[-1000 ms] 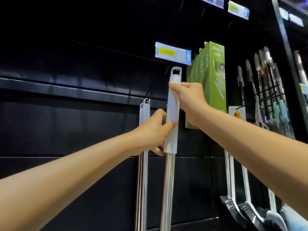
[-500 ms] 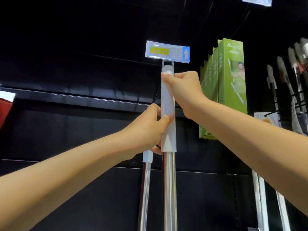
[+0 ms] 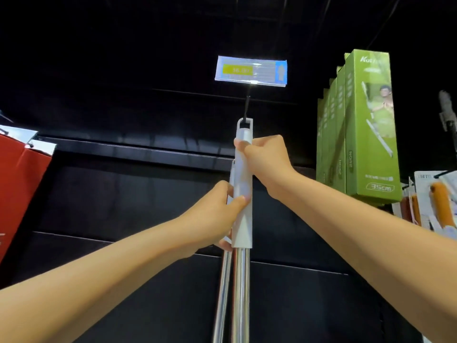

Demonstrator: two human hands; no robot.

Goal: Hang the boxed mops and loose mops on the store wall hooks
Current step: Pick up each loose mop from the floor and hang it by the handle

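A red box [image 3: 19,184] with white tags at its top hangs at the left edge of a black store wall [image 3: 111,194], whose dark panels are crossed by a glossy black ledge [image 3: 136,149] running the width of the display. At centre, a person's two bare arms reach up to a loose mop [image 3: 243,184], held upright against the wall by its white plastic grip, with the chrome shaft dropping out of view at the bottom edge. The left hand [image 3: 217,214] grasps the lower part of the grip, fingers curled behind it and the thumb pressed on the front. A second mop [image 3: 223,280] stands just behind and left of the first, its shaft touching or nearly touching it; whether the left hand also holds it cannot be told. The loop at the top of the held mop meets the tip of a black wire hook [image 3: 246,107], beneath a blue-and-yellow price tag [image 3: 251,71]. The right hand [image 3: 267,162] is clenched round the upper grip, just under the loop. To the right, a row of green boxes [image 3: 368,125] marked "35cm" hangs from the wall above the ledge. Orange-handled tools [image 3: 440,206] on cards hang at the right edge, below a blurred grey handle [image 3: 446,107].
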